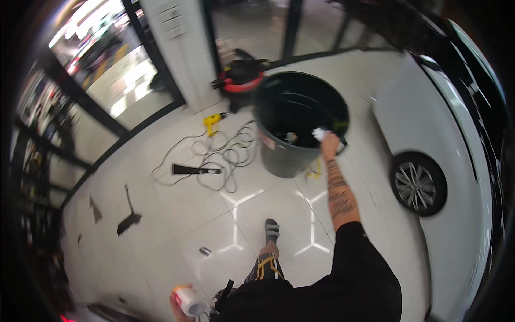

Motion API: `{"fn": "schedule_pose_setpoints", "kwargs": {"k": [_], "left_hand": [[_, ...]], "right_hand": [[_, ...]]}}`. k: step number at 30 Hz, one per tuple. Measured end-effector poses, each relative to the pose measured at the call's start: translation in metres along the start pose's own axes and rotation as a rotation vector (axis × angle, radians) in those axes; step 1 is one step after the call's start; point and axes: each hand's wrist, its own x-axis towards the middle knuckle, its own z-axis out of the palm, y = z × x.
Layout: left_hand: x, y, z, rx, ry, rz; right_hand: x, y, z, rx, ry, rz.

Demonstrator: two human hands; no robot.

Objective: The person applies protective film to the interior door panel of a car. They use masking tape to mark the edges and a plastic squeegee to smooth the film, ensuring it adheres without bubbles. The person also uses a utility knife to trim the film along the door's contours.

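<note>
My right hand (329,144) reaches forward to the near right rim of a large dark green bin (284,161), closed on a small white crumpled piece (319,134) that is held over the opening. Inside the bin lies some small pale debris (292,137). Low at the bottom, my left hand (177,305) is wrapped round a white cylindrical roll (190,301) with orange and red on it.
A red-and-black vacuum (240,80) stands behind the bin. A yellow heat gun or drill (213,121), looped cables (225,161), dark strips (182,169) and a squeegee or brush (129,220) lie on the tiles. A white car (440,225) borders the right, glass panels (96,91) the left.
</note>
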Motion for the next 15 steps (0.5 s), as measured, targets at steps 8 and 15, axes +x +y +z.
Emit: {"fn": "schedule_pose_setpoints", "kwargs": {"k": [8,15], "left_hand": [[-0.043,0.025,0.113,0.315,0.228,0.894],[-0.126,0.056,0.114,0.325,0.381,1.121]], "right_hand": [[0.187,0.103,0.14,0.019,-0.612,-0.294],[0.098,-0.064,0.04,0.647,-0.643,-0.254]]}}
